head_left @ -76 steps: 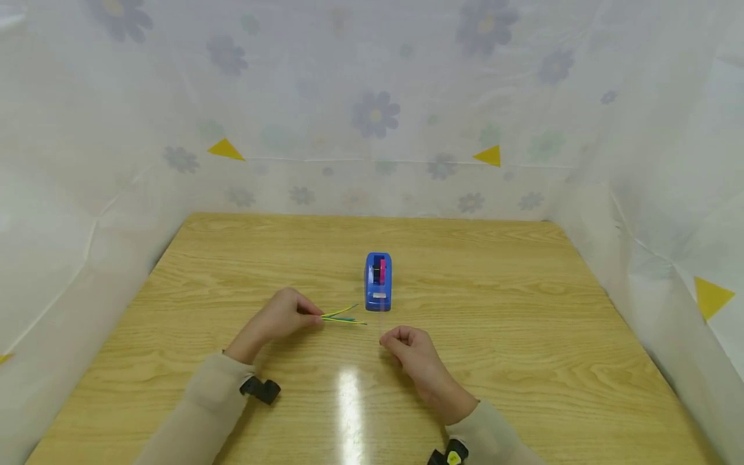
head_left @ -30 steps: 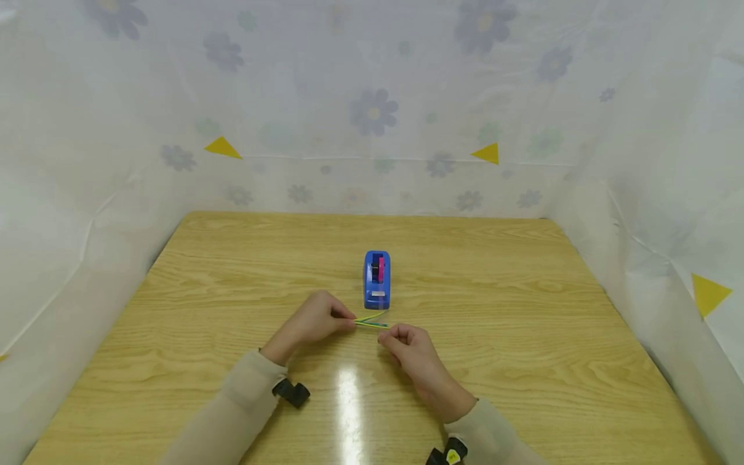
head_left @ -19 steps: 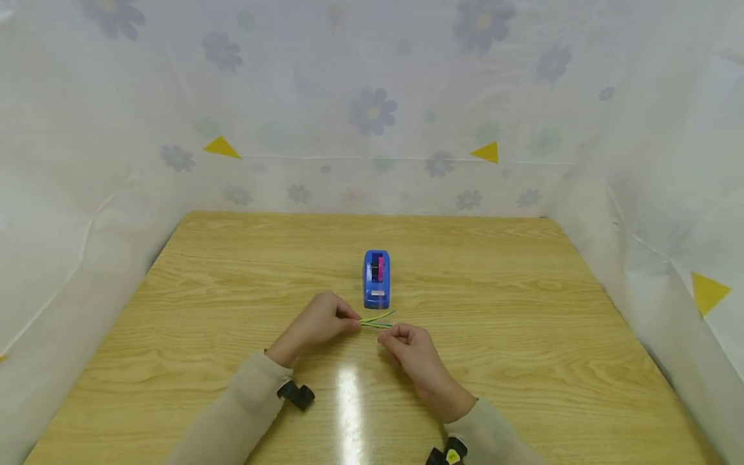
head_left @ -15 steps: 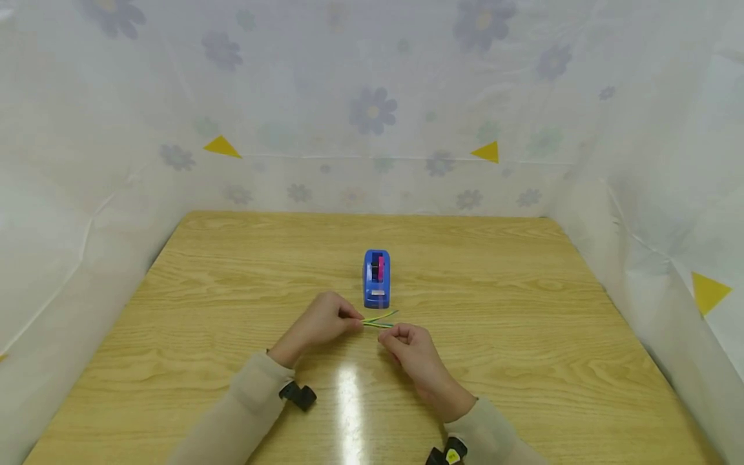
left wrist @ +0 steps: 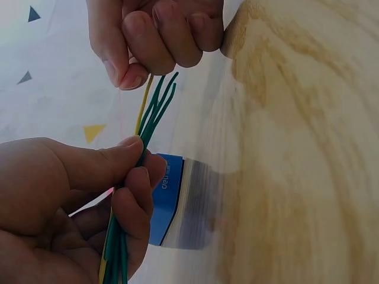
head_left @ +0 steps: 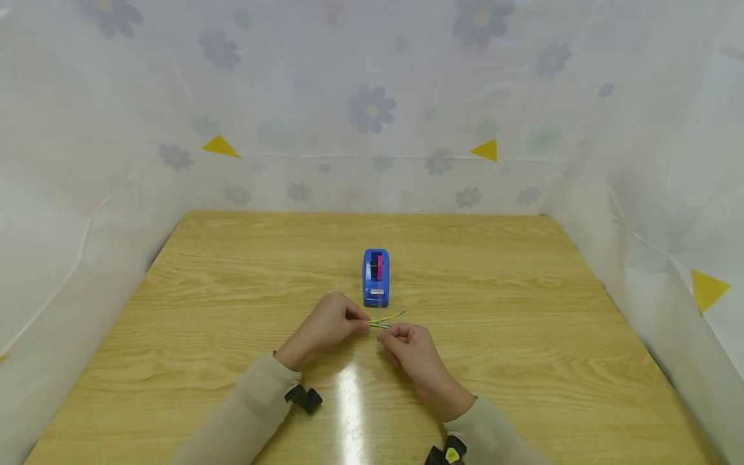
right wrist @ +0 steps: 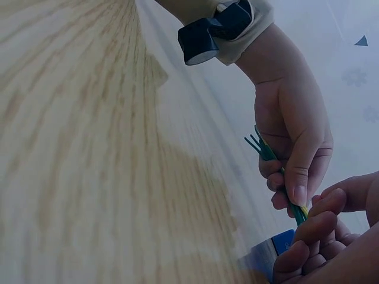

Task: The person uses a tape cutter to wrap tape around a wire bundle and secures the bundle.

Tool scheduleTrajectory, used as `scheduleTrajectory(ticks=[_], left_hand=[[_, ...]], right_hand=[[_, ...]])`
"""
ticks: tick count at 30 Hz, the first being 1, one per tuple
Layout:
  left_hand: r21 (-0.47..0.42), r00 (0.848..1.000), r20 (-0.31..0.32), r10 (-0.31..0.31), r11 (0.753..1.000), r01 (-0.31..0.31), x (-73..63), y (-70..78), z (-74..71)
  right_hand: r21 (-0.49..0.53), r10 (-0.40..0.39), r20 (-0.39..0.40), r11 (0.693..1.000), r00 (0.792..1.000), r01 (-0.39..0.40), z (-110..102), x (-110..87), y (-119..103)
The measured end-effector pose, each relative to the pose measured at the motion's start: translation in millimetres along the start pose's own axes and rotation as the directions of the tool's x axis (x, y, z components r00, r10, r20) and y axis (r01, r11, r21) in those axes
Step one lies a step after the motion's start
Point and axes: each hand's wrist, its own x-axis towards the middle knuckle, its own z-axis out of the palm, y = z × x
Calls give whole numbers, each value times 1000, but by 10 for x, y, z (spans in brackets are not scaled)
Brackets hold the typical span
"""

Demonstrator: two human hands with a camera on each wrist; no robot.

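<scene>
My left hand (head_left: 334,318) pinches a bundle of thin green and yellow wires (left wrist: 155,112) between thumb and fingers. The wires' far ends fan out past the fingertips, and the tails (right wrist: 267,152) stick out behind the palm in the right wrist view. My right hand (head_left: 415,352), fingers curled, pinches the end of a strip of clear tape (left wrist: 121,112), which shows as a faint pinkish line. Right beside those fingertips are the wire ends. Just beyond both hands stands a blue tape dispenser (head_left: 376,301) with a pink-edged roll core, its front facing me.
The wood-grain table (head_left: 494,278) stretches around the hands. Pale flowered sheeting (head_left: 325,77) encloses it at the back and both sides, with yellow triangles (head_left: 485,150) on it. A black wrist camera (head_left: 303,399) sits on the left sleeve, another (head_left: 446,451) on the right.
My left hand has carried the wires rightward, so their ends now reach over to the right fingertips and the tape line. The right hand and the dispenser have hardly moved.
</scene>
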Motion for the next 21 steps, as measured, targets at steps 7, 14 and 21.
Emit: scheduleTrajectory(ticks=[7,14,21], left_hand=[[22,999,-23,22,1000,-22,-10,39,39],[50,999,-30,13,999,-12,-17,82,81],[39,1000,-22,6,999,-5,-31,153,127]], right_hand=[[-1,-4,1,1000,1000,4,4,6,-1],[14,-4,-5,1000,1000,4,15,4,-6],[16,-23,4,1000,1000,23,10,1,5]])
